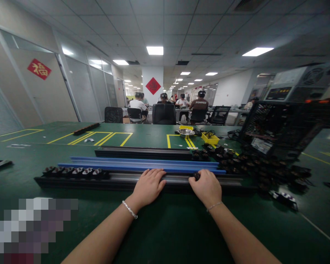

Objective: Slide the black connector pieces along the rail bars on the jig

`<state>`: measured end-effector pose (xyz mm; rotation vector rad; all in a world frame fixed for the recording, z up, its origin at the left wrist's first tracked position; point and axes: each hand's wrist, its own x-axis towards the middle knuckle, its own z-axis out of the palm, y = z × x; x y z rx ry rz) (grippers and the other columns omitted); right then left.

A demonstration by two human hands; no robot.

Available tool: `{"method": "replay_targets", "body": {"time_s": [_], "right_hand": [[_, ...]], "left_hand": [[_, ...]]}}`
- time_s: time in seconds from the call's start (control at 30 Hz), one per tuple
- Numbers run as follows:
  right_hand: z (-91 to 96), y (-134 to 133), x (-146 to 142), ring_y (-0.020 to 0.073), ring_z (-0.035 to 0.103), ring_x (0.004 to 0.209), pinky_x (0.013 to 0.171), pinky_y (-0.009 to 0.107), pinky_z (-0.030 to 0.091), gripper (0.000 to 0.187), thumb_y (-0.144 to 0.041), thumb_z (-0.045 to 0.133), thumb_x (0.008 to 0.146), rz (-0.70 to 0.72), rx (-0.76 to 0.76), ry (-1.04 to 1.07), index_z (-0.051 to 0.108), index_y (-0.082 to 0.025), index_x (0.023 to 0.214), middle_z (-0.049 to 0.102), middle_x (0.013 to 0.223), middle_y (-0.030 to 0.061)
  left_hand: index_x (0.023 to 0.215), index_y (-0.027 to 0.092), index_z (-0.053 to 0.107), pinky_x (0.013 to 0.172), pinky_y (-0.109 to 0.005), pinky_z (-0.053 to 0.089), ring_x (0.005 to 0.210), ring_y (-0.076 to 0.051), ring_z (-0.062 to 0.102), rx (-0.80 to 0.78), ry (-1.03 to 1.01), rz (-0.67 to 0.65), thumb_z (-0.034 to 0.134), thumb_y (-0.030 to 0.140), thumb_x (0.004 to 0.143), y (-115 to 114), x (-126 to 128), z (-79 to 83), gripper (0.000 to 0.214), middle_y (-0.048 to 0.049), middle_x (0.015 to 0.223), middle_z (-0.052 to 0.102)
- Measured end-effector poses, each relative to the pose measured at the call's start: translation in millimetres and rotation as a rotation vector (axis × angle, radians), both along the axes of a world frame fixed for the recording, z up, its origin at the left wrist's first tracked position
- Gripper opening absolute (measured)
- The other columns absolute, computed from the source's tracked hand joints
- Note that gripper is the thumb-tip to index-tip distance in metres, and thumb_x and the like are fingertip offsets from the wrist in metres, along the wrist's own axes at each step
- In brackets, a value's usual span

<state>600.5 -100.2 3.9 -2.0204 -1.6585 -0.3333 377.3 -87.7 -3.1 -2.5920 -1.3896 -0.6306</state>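
A long black channel rail [121, 184] lies crosswise in front of me. At its left end sits a row of several small black parts with pale tops [78, 172]. My left hand [149, 187] rests palm down on the rail's middle, fingers stretched out and holding nothing. Farther right, my right hand [208, 187] has its thumb and fingers closed on a small black part [196, 176] at the rail's groove; the hand hides much of that part. Just behind runs a blue channel rail [143, 164], and behind that another black rail [143, 152].
Loose black parts [277, 168] pile up at right beside an opened computer case [269, 128]. A metal bowl [186, 132] and yellow tray [210, 138] stand farther back on the green table [165, 227]. One dark strip [85, 128] lies back left. People sit beyond.
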Motion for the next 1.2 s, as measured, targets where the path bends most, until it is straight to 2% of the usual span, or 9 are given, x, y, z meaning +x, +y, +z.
{"method": "replay_targets", "body": {"time_s": [0.43,1.2], "right_hand": [[0.5,1,6,0.0197,0.051,0.082,0.071,0.03,0.035,0.013,-0.031,0.047,0.071,-0.021,-0.008,-0.002,0.051,-0.018,0.072,0.059,0.079,0.0068],[11.1,-1,21,0.0207,0.051,0.085,0.069,0.03,0.036,0.018,-0.033,0.046,0.073,-0.084,-0.129,-0.009,0.055,-0.017,0.074,0.058,0.084,0.009]], "left_hand": [[0.121,0.026,0.047,0.102,-0.04,0.03,0.118,-0.019,0.046,-0.003,0.002,-0.004,0.027,0.042,0.093,-1,0,1.0,0.039,-0.0022,0.127,0.053],[0.122,0.025,0.047,0.103,-0.041,0.029,0.12,-0.02,0.043,-0.027,0.001,-0.005,0.027,0.041,0.093,-2,0,2.5,0.039,-0.0028,0.129,0.051]]}}
